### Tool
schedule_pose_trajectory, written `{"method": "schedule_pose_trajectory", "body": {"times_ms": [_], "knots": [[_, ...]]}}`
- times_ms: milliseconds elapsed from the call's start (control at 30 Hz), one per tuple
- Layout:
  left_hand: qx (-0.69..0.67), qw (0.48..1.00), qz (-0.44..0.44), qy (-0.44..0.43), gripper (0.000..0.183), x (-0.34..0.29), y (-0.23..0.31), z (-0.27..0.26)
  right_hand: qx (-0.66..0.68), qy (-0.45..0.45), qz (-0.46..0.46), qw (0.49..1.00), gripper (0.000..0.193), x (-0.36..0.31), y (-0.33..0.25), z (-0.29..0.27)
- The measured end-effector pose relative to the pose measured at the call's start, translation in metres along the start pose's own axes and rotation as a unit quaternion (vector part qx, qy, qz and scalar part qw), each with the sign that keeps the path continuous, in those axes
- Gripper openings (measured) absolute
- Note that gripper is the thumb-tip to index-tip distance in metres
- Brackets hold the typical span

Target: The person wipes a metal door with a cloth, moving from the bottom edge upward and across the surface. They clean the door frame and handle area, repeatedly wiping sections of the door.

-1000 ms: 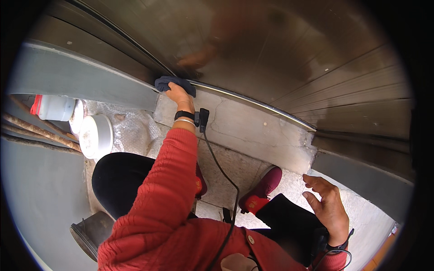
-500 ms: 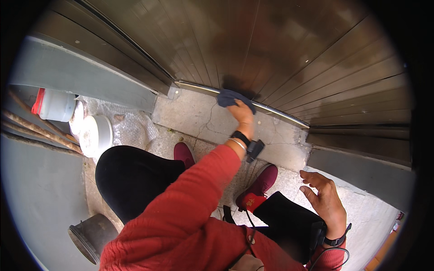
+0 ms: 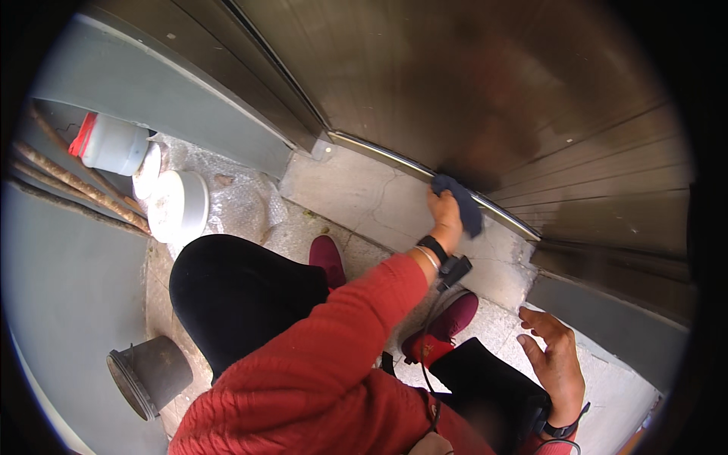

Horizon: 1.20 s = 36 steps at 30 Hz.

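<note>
Our left hand [image 3: 446, 214] clutches the blue cloth [image 3: 461, 203] on the door's metal rail [image 3: 394, 158], about midway along; right hand [image 3: 553, 360] hangs open, empty.

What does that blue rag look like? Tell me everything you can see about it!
The blue rag is a small, dark blue cloth that looks soft and crumpled. The left hand grips it, with part hanging out past the fingers. It is pressed against the shiny metal rail at the foot of the brown metal door, just above the concrete step.
</note>
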State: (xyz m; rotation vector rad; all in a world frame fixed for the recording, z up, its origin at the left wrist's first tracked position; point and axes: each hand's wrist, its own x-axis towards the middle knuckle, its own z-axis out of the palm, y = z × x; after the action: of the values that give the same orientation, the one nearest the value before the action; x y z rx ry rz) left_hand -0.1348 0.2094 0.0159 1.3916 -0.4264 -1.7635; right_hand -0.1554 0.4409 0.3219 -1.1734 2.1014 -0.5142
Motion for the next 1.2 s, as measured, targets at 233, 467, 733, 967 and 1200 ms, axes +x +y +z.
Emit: {"method": "schedule_pose_trajectory", "body": {"times_ms": [233, 467, 733, 967, 1200], "knots": [[-0.071, 0.992, 0.062, 0.087, 0.027, 0.100, 0.119, -0.051, 0.009, -0.010, 0.002, 1.000, 0.039, 0.009, -0.001, 0.002], [-0.071, 0.988, 0.125, 0.056, 0.002, 0.163, 0.194, -0.089, -0.015, -0.016, -0.028, 0.999, 0.036, 0.007, 0.004, -0.003], [-0.004, 0.989, 0.046, 0.138, 0.023, 0.103, 0.115, -0.046, -0.023, -0.038, -0.039, 0.998, 0.039, -0.002, 0.011, -0.007], [-0.026, 0.995, -0.090, 0.018, 0.022, -0.011, -0.030, 0.033, -0.015, 0.011, -0.081, 0.997, 0.039, -0.021, 0.006, -0.011], [0.159, 0.968, -0.151, -0.124, 0.034, -0.110, -0.110, 0.077, -0.018, -0.004, -0.083, 0.996, 0.039, -0.017, 0.000, -0.016]]}}
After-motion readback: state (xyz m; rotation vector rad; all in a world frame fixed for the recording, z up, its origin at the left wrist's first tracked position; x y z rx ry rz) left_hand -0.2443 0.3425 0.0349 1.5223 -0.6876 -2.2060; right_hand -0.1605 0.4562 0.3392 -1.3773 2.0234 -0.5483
